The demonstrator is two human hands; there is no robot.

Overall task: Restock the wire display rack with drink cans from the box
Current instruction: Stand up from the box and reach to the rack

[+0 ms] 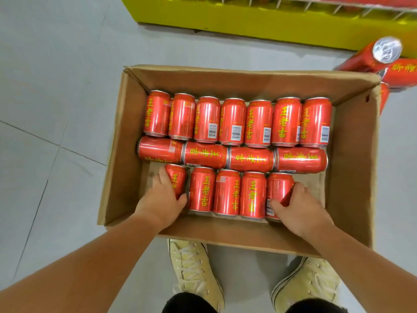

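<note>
An open cardboard box [352, 168] lies on the floor with several red drink cans lying flat in three rows. My left hand [162, 197] grips the leftmost can [178, 177] of the near row. My right hand [297, 206] grips the rightmost can [278, 188] of that row. Three more cans [228, 193] lie between the two hands. The wire display rack [293, 5] with its yellow base [225, 21] stands beyond the box at the top of the view.
More red cans [383, 59] are stacked on the floor at the right, next to the rack's base. My two pale yellow sneakers [194, 267] stand just behind the box's near wall. Grey floor tiles [56, 98] lie open to the left.
</note>
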